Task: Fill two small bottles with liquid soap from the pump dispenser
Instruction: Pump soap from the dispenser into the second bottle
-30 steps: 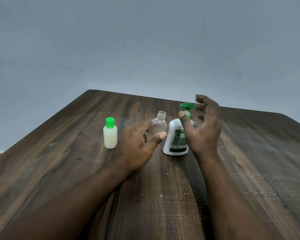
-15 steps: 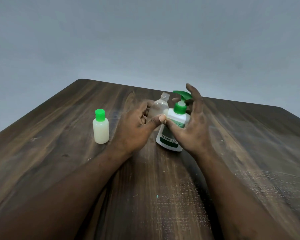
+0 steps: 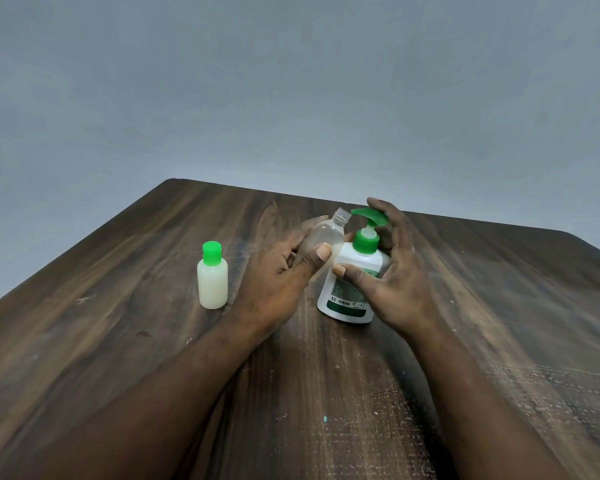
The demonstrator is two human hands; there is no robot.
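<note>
Gripping empty bottle (image 3: 321, 239) with left hand (image 3: 278, 282), neck now nearer spout (image 3: 368, 214), right hand (image 3: 395, 285) clasping pump dispenser (image 3: 355, 264)

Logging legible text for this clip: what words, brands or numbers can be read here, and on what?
Pump dispenser label: there is print, but none can be quoted. It is too small and blurred to read, and the right hand covers part of it.
Capped small bottle: no text visible.
Open small bottle, held in the left hand: no text visible.
</note>
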